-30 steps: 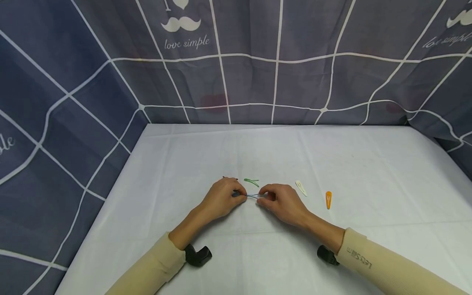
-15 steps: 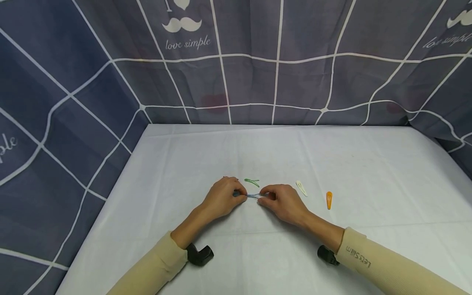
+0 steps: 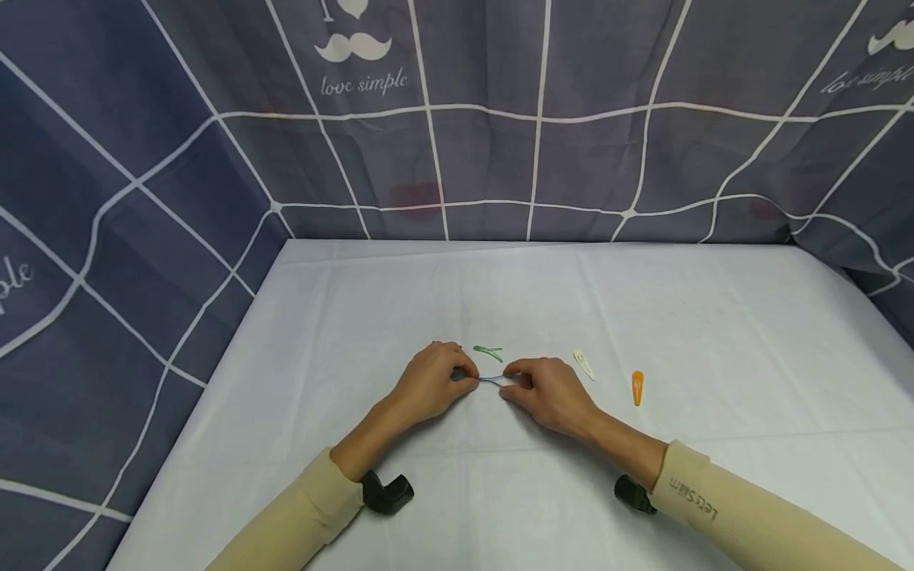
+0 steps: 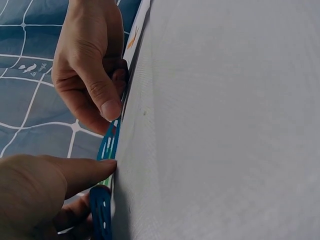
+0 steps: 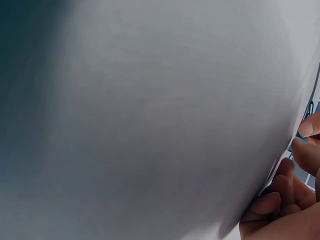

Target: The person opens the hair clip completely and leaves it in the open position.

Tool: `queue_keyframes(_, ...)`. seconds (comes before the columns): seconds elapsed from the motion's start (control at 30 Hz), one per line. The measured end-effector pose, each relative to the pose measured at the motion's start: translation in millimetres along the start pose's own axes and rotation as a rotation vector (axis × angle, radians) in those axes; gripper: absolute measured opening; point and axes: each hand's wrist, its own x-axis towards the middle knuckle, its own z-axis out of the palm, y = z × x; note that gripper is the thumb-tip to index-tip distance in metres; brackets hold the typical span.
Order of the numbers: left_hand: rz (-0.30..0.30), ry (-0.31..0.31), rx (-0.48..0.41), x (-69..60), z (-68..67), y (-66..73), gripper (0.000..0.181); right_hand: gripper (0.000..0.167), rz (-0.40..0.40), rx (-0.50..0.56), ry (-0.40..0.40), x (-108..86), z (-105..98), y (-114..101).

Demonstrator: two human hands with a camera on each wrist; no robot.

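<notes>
In the head view a blue snap hair clip (image 3: 489, 381) stretches between both hands above the white table. My left hand (image 3: 433, 384) pinches it between thumb and fingers; its broad end (image 4: 101, 212) sticks out below the thumb in the left wrist view. My right hand (image 3: 548, 392) grips the far end, where the clip's two parts stand spread apart, thumb on one side and index finger on the other. Fingers of both hands (image 5: 307, 125) come close together at the right edge of the right wrist view, where little of the clip shows.
A green hair clip (image 3: 489, 351), sprung open, lies just beyond the hands. To the right lie a cream hair clip (image 3: 583, 365) and an orange one (image 3: 637, 388). A dark tip (image 3: 436, 342) shows behind my left hand, mostly hidden. Checked curtains (image 3: 485, 159) border the white table (image 3: 428, 285).
Both hands keep their hold on the blue hair clip and stay almost in place. The other clips have not moved.
</notes>
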Motion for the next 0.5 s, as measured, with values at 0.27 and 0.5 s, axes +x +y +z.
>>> queue_keyframes(0.27, -0.003, -0.009, -0.007, -0.1, 0.0, -0.1, 0.004, 0.018, 0.001, -0.004, -0.009, -1.2, 0.6, 0.1)
queue_keyframes(0.5, -0.004, -0.007, -0.007, 0.7, -0.2, -0.2, 0.004, 0.016, -0.01, -0.009, -0.004, -1.0, -0.2, 0.8)
